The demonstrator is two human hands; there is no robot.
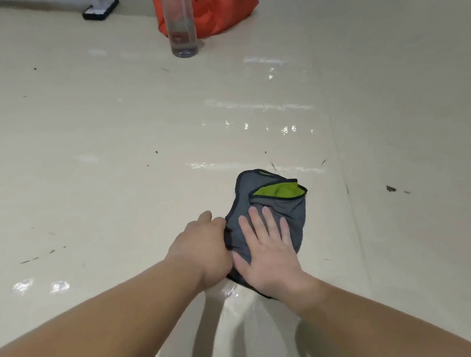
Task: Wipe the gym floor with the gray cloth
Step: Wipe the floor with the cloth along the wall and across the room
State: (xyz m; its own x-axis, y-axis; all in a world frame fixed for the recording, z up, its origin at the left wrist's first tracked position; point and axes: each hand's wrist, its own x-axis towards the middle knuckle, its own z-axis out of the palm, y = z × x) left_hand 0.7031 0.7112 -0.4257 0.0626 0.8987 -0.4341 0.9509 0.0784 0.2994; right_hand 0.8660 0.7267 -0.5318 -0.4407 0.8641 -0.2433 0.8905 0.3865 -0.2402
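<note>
A crumpled gray cloth (261, 193) with a dark hem and a lime-green inner side lies on the cream gym floor (97, 139), just below the middle of the view. My right hand (269, 249) presses flat on the cloth with straight, spread fingers. My left hand (203, 246) sits at the cloth's left edge, its fingers curled under out of sight against the fabric; whether they grip it is hidden. Wet streaks shine on the floor beyond the cloth and below my hands.
A clear water bottle (181, 23) stands on the floor at the top centre, in front of an orange shopping bag (227, 5). A black-and-white tray-like object (100, 8) lies at the top left. Dark scuff marks (391, 188) dot the floor.
</note>
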